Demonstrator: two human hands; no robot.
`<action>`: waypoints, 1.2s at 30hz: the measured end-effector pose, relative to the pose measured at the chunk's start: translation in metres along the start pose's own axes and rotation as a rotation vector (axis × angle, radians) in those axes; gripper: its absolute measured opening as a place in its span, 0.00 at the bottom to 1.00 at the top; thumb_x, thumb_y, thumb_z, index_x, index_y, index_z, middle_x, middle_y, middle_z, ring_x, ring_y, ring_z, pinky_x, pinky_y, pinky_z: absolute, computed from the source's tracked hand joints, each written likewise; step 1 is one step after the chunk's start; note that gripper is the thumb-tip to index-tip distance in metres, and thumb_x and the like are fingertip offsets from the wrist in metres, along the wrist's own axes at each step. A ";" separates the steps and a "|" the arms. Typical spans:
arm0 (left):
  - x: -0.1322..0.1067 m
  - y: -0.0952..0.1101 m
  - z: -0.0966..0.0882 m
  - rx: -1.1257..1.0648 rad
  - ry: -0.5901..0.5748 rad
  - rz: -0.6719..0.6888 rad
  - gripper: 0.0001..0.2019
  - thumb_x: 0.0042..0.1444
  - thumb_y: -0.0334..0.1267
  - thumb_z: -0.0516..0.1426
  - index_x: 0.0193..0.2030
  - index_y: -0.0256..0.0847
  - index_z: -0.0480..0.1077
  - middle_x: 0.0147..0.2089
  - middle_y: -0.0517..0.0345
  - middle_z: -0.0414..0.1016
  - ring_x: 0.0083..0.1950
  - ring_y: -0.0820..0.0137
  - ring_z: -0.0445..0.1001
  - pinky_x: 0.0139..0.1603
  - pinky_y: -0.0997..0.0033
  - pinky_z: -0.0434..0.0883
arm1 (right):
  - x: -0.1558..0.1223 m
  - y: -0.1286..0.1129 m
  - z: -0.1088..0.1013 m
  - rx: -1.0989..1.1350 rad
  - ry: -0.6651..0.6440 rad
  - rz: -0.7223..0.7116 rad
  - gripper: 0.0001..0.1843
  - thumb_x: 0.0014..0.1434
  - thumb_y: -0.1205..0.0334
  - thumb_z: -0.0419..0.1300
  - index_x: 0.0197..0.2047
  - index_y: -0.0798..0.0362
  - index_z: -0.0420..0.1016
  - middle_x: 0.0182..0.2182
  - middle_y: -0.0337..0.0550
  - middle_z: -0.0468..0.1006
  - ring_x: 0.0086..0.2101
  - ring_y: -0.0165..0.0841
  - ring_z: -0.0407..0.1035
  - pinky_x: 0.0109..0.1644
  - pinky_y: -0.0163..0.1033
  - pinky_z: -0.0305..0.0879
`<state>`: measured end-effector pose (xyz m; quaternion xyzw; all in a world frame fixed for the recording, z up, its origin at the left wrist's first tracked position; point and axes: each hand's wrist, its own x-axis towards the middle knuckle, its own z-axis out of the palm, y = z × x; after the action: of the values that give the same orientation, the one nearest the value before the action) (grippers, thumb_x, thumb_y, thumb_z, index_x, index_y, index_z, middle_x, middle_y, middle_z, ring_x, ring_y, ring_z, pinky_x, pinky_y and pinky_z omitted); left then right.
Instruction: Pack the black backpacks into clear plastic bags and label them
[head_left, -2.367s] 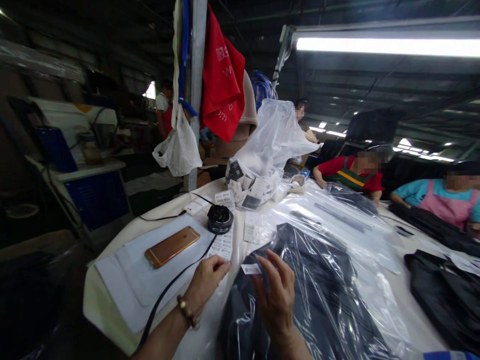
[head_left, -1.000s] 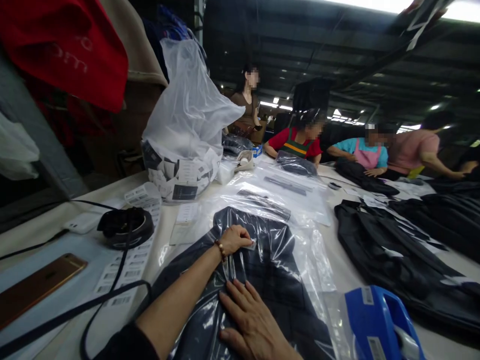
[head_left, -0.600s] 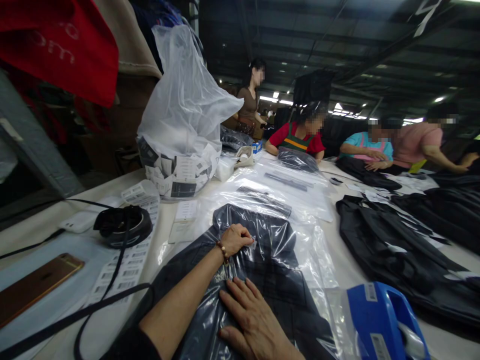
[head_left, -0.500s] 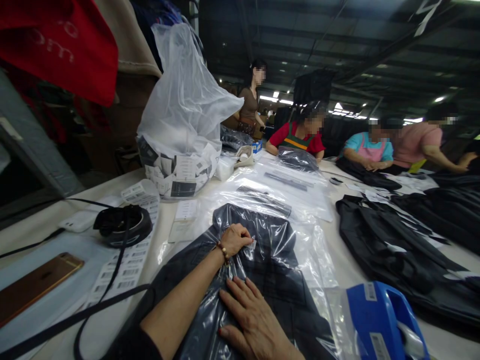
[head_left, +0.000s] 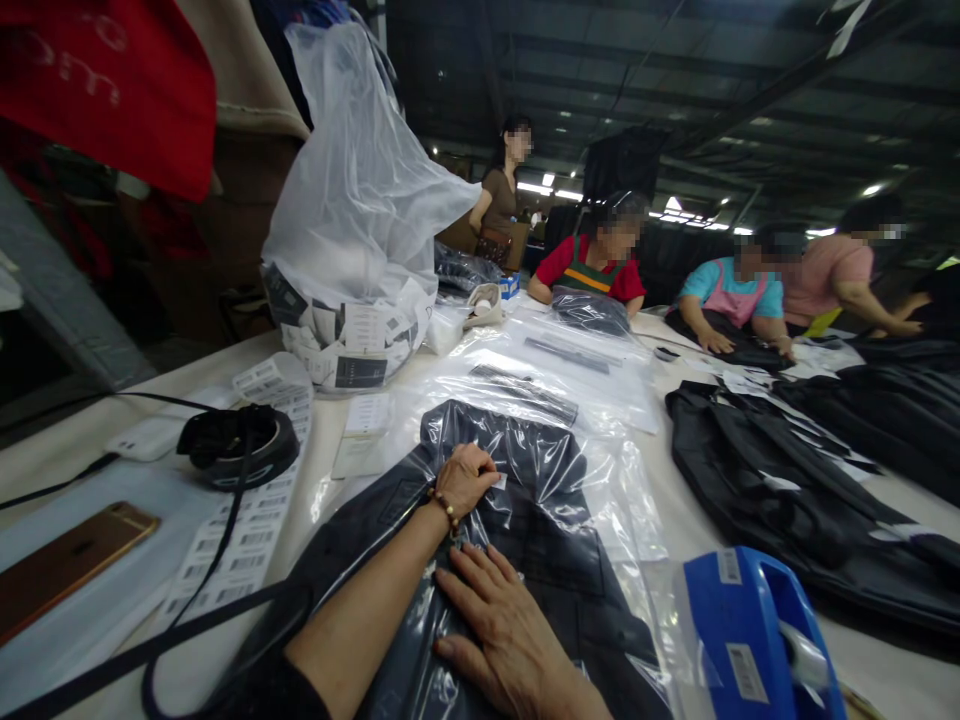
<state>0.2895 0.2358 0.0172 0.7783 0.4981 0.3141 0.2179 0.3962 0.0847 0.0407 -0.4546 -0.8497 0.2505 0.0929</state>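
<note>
Bagged dark garment (head_left: 551, 540) laid flat on surface (head_left: 896, 668), beneath both hands. Judged soft, fairly light, film slippery; best lifted by both side edges. Small white label (head_left: 501, 482) pinched at edge by left hand (head_left: 465, 478), fingers closed; right hand (head_left: 506, 630) laid flat, fingers slightly spread, nothing gripped. Barcodes on label strip (head_left: 256, 530), blue tape dispenser (head_left: 712, 610) too small to be read; "om" legible on red cloth (head_left: 150, 120).

Left hand (head_left: 463, 482), fingers (head_left: 487, 466) at a label (head_left: 501, 482) on a bagged black garment (head_left: 559, 560), right hand (head_left: 510, 625) spread flat on it, phone (head_left: 79, 562) left, blue dispenser (head_left: 731, 625) right.
</note>
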 end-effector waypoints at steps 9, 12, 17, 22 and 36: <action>-0.004 0.006 -0.001 0.175 0.009 -0.002 0.09 0.51 0.33 0.59 0.40 0.36 0.69 0.38 0.54 0.70 0.43 0.65 0.67 0.45 0.65 0.67 | -0.001 0.000 0.002 0.009 0.022 0.000 0.28 0.61 0.45 0.48 0.63 0.44 0.55 0.64 0.42 0.55 0.63 0.37 0.44 0.67 0.49 0.37; -0.011 0.017 -0.002 0.250 -0.087 0.088 0.07 0.57 0.28 0.52 0.38 0.37 0.70 0.42 0.51 0.72 0.48 0.65 0.67 0.50 0.64 0.66 | 0.000 -0.002 0.000 0.008 0.038 -0.022 0.28 0.61 0.46 0.49 0.63 0.45 0.56 0.63 0.42 0.56 0.63 0.37 0.46 0.67 0.49 0.37; -0.036 0.030 0.002 0.355 -0.265 0.158 0.15 0.58 0.33 0.51 0.52 0.34 0.67 0.58 0.44 0.66 0.61 0.60 0.61 0.61 0.58 0.59 | 0.003 -0.004 -0.001 -0.019 0.110 -0.106 0.27 0.61 0.48 0.51 0.61 0.47 0.58 0.62 0.41 0.59 0.62 0.36 0.49 0.67 0.47 0.40; -0.048 0.027 0.001 0.433 -0.353 0.113 0.28 0.60 0.44 0.48 0.65 0.34 0.51 0.68 0.44 0.49 0.68 0.57 0.46 0.66 0.46 0.44 | 0.005 -0.007 0.000 -0.058 0.139 -0.127 0.23 0.61 0.49 0.52 0.57 0.48 0.64 0.59 0.42 0.64 0.60 0.37 0.53 0.66 0.48 0.41; -0.082 0.041 -0.067 0.423 -0.536 0.117 0.15 0.59 0.42 0.49 0.50 0.46 0.69 0.57 0.51 0.69 0.59 0.59 0.64 0.60 0.51 0.59 | -0.002 -0.008 -0.002 -0.101 0.130 -0.051 0.21 0.62 0.51 0.50 0.57 0.43 0.65 0.56 0.40 0.68 0.57 0.36 0.58 0.64 0.47 0.48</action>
<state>0.2431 0.1465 0.0689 0.8883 0.4318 0.0002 0.1563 0.3925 0.0799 0.0464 -0.4522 -0.8647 0.1750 0.1311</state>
